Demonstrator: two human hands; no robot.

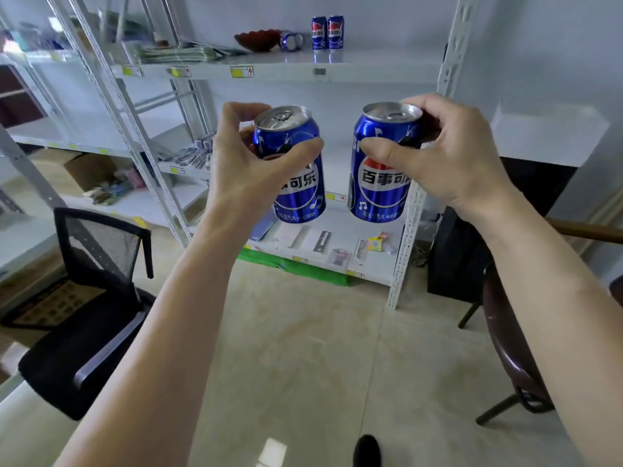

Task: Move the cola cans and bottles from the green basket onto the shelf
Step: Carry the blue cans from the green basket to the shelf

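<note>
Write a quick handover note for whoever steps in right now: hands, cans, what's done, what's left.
Left hand grips an upright blue cola can; right hand grips a second can. Both are held in the air in front of the shelf.
Done: two cans stand on the top shelf, and a third lies on its side beside them.
Left: place the two held cans. The green basket is out of view, so the remaining stock is unknown.
</note>
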